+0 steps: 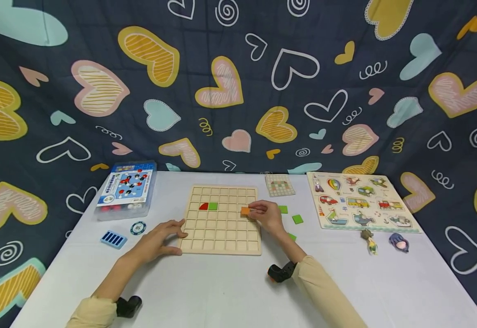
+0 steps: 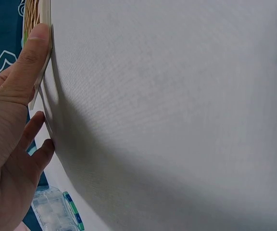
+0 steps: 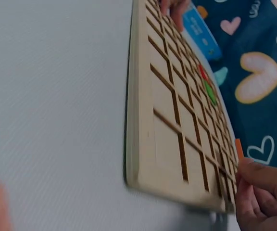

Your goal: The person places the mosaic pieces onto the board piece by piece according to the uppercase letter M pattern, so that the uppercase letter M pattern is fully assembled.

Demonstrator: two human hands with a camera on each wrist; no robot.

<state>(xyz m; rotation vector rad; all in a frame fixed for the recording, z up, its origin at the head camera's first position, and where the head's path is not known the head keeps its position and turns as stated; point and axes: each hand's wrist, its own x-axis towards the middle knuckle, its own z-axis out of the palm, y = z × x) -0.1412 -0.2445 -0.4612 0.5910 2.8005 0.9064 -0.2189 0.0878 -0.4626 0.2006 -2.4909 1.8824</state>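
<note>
A wooden grid board (image 1: 222, 248) lies flat on the white table. In its upper left cells sit a red quarter-round tile (image 1: 203, 207) and, beside it, a green square tile (image 1: 213, 206). My right hand (image 1: 268, 216) pinches an orange square tile (image 1: 245, 211) over the board's right side; the orange tile (image 3: 239, 148) also shows at the fingertips in the right wrist view. My left hand (image 1: 156, 241) rests at the board's lower left edge, fingers spread. In the left wrist view, the left thumb (image 2: 35, 50) touches the board's edge.
Right of the board lie several green tiles (image 1: 297, 219), partly behind my right hand, and a pattern card (image 1: 280, 185). Further right are a picture puzzle (image 1: 341, 200) and two small figures (image 1: 398, 242). A plastic box (image 1: 125, 189), round chip (image 1: 138, 228) and blue slotted piece (image 1: 114, 239) stand left.
</note>
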